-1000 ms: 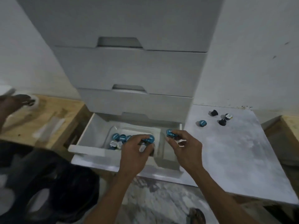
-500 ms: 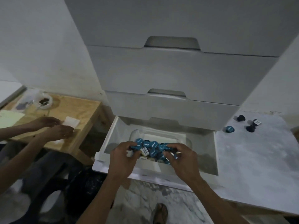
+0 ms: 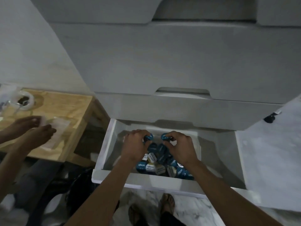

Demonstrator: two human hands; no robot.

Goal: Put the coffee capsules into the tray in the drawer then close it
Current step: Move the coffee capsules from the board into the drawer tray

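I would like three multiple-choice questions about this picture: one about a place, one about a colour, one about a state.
1. Where does the pile of capsules lie?
A. in the open drawer
B. on the wooden table
C. on the floor

2. What colour is the capsule in the left hand?
A. red
B. blue
C. yellow

3. How is the right hand?
A. flat and empty
B. on the drawer front
C. pinching a capsule

Answers: 1 A, the pile sits inside the drawer; 2 B, its lid shows blue; 3 C, its fingers curl round a blue capsule.
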